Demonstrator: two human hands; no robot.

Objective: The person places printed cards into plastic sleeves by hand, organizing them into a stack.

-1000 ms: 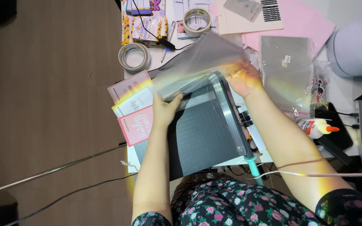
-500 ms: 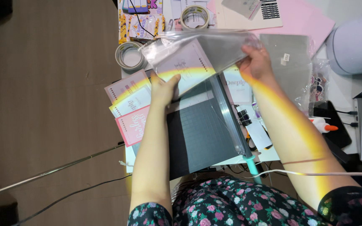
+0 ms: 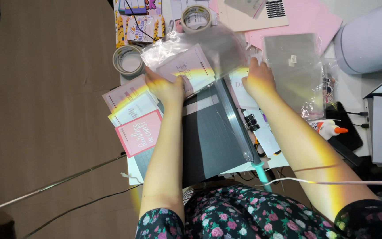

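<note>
My left hand grips the near edge of a clear plastic sleeve with a pale pink printed card inside it. The sleeve lies tilted over the far end of a dark grey paper trimmer. My right hand rests palm down on the white paper just right of the trimmer's rail, next to the sleeve's right side; whether it touches the sleeve is unclear.
Pink and white printed cards fan out left of the trimmer. Two tape rolls, pink paper, a silver foil bag, black binder clips, a glue bottle and a white round appliance crowd the desk.
The plastic sleeve with the card was lifted and spread between both hands, then brought down flatter; my right hand has dropped from its edge to the paper beside the trimmer.
</note>
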